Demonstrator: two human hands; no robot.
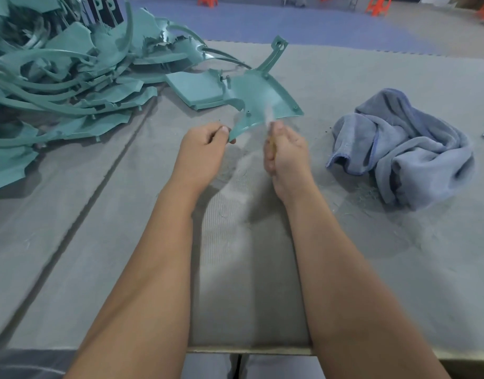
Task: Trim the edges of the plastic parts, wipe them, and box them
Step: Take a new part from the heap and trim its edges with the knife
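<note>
Teal plastic part (258, 102) is being held above the tabletop (345, 242) centre, the left hand (205, 149) pinching its near corner. The right hand (286, 150) is gripping a blurred yellowish tool (271, 142) at its edge; a blue towel (399, 149) is lying right.

We see even, soft overhead light with no harsh glare. Faint shadows fall under the forearms onto the grey table mat (345, 77). Motion blur smears the right hand (286, 153) and the tool tip it grips. Wide-angle distortion bends the frame edges, and the far floor looks soft.
</note>
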